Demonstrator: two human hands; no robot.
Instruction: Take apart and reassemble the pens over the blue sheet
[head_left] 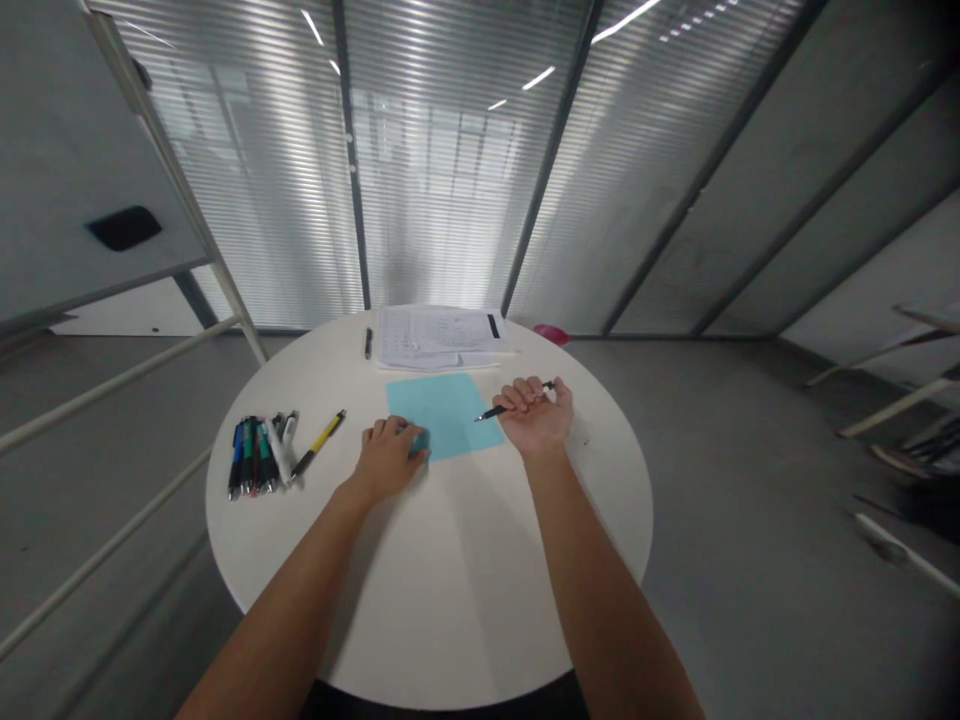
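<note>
A light blue sheet of paper (448, 410) lies on the round white table (420, 590). My left hand (390, 455) rests on the sheet's near left corner, its fingers curled and pressing on the paper. My right hand (536, 412) is closed around a black pen (501, 409), palm turned up, at the sheet's right edge. The pen's tip points left over the blue paper.
A bunch of several pens (259, 455) and a yellow pen (320, 442) lie at the table's left. A stack of white printed papers (442, 337) and a black pen (368, 342) sit at the far side. A metal railing (120, 375) runs along the left.
</note>
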